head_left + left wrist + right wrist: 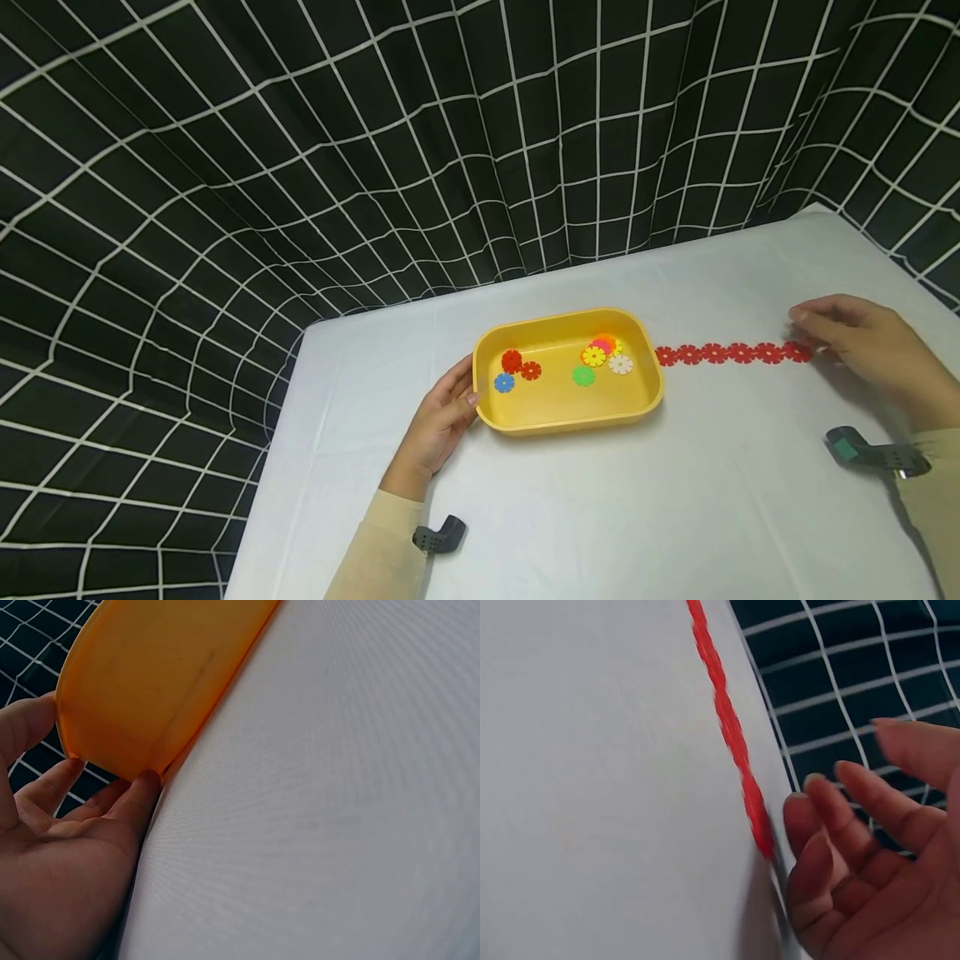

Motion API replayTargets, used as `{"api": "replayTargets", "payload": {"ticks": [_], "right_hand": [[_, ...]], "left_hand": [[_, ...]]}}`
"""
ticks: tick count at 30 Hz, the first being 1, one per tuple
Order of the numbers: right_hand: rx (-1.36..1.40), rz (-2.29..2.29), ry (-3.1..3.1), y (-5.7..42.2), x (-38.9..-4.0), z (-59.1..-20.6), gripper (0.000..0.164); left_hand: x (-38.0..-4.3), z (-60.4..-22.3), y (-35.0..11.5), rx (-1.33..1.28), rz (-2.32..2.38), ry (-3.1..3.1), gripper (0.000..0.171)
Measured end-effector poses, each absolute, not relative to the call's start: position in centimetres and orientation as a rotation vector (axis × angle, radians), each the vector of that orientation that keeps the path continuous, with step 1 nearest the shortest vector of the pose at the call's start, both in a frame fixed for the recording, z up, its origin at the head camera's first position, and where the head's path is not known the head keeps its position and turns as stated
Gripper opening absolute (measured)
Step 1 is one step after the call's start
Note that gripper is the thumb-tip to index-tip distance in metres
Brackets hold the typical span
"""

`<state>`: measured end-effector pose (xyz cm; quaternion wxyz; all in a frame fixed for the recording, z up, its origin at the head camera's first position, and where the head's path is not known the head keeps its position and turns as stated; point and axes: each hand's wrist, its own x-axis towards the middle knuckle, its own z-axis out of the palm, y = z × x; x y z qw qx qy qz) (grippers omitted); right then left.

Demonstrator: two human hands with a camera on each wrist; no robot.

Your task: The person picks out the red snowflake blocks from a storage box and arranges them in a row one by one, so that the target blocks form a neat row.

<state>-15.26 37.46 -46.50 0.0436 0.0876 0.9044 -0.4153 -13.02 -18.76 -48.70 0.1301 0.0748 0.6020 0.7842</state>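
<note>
A yellow tray (540,421) stands on the white table, with several small notched plastic discs inside. My left hand (442,417) holds the tray's left end, thumb at the rim and fingertips against the outer wall (135,690). To the right of the tray lies a straight chain of red notched discs (716,353), its left end close against the tray's side. Beside the chain's right end, my right hand (858,337) hovers with loosely bent fingers. The right wrist view shows a gap between those fingers and the red chain (731,735), and nothing in them.
Inside the tray, red discs (530,371) and a blue disc (504,382) lie at the left. Yellow, orange, pink, white and green discs (583,376) lie at the right. A black curtain with white grid lines (450,150) hangs behind the white table (600,508).
</note>
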Motion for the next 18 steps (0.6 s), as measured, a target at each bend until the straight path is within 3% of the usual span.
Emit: {"api": "replayTargets", "payload": {"ticks": [7,18], "right_hand": [[0.157,-1.449,2.657,34.2,-15.3,-44.8,0.074],[-0.147,-1.687,2.553,30.9,-14.9,-43.5,0.054]], "left_hand": [[-13.0,-48.8,-18.8,0.213,2.282,1.744,0.061],[-12.9,-48.5,-18.7,0.222,2.275,1.742,0.062]]}}
